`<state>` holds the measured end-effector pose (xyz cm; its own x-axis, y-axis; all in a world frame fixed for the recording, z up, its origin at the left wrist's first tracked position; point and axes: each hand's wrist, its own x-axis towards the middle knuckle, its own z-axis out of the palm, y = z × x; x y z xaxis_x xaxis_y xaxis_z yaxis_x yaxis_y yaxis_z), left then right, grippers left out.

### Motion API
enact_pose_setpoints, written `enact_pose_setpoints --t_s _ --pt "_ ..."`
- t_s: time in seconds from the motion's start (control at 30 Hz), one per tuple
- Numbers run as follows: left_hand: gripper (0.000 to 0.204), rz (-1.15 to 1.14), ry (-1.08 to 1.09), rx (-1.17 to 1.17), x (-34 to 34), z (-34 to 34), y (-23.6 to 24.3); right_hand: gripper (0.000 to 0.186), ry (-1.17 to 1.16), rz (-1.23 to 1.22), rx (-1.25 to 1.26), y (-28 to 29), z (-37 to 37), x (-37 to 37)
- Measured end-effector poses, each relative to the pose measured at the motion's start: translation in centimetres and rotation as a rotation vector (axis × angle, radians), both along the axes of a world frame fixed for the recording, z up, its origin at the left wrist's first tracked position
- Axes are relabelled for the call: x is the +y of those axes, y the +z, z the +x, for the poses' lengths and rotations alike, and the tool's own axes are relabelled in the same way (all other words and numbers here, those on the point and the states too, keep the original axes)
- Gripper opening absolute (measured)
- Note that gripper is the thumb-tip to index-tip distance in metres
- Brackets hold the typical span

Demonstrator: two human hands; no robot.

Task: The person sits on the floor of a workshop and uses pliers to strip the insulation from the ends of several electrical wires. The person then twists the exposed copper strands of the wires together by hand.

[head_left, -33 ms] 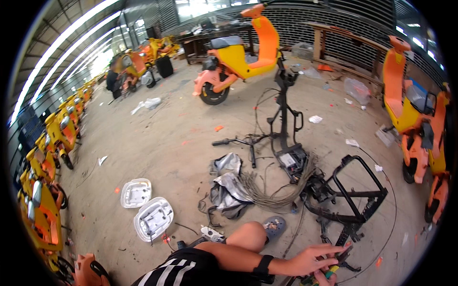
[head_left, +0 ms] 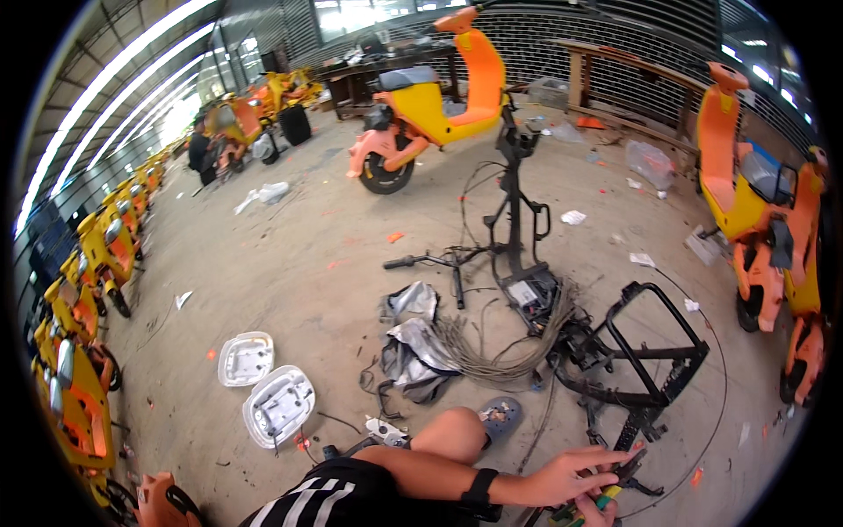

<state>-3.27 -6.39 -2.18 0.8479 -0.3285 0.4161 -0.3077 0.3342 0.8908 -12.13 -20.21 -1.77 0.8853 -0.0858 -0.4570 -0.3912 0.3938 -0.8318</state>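
Our right hand [head_left: 595,514] clasps a green-yellow handle [head_left: 604,501]; our left hand [head_left: 572,475] touches a dark piece [head_left: 632,463], its grip unclear to us.

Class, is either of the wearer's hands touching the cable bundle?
No: the cable bundle lies well apart from the left hand and right hand.

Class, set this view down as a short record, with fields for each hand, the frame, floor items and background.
left hand: fingers bent; exact grip unclear
right hand: partly cut off by the lower edge, at a green-and-yellow handle
frame: bare black metal scooter frame near the hands
floor items: two white rounded shells; tangled grey-brown cables; crumpled silver-and-grey sheet material
background: upright yellow-and-orange scooter; slatted metal shutter
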Motion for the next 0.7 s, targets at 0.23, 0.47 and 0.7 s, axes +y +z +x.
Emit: enact_pose_setpoints --t_s 0.23,0.47,0.7 --pt "0.036 0.193 -0.108 0.251 2.3 1.3 2.5 0.028 0.107 -0.049 -0.106 -0.2 1.7 -0.4" --pt "0.048 0.064 -0.209 0.289 1.2 0.8 2.8 0.020 0.150 -0.176 -0.241 0.2 0.9 -1.1" --pt "0.051 0.397 -0.041 0.023 2.0 1.4 3.0 0.020 0.062 -0.241 -0.407 0.4 1.0 -0.7"
